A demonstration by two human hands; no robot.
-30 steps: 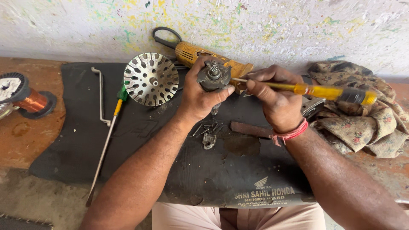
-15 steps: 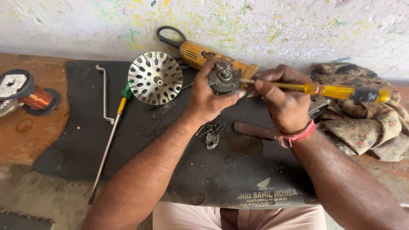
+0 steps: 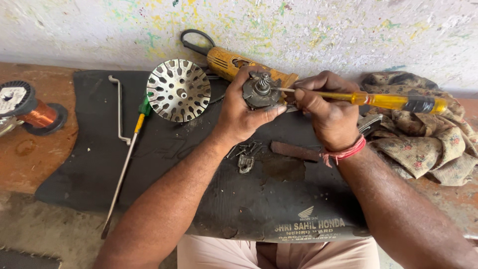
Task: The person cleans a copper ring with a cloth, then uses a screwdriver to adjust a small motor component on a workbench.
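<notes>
Desk: black rubber mat (image 3: pixel 149 169) below paint-flecked wall (image 3: pixel 298 30).
Left hand (image 3: pixel 244 117): grip clasps gear housing (image 3: pixel 259 92).
Right hand (image 3: pixel 328 112): grip pinches yellow screwdriver (image 3: pixel 378 101).

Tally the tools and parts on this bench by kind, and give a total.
Screwdrivers: 2, one yellow in the right hand, one long green-handled
Angle grinder: 1
Slotted metal disc: 1
Motor part in the left hand: 1
Copper wire spool: 1
Bent rod: 1
Total: 7

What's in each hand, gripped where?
Left hand grips the grey metal motor part around its body. Right hand holds the yellow-handled screwdriver by its shaft.
</notes>
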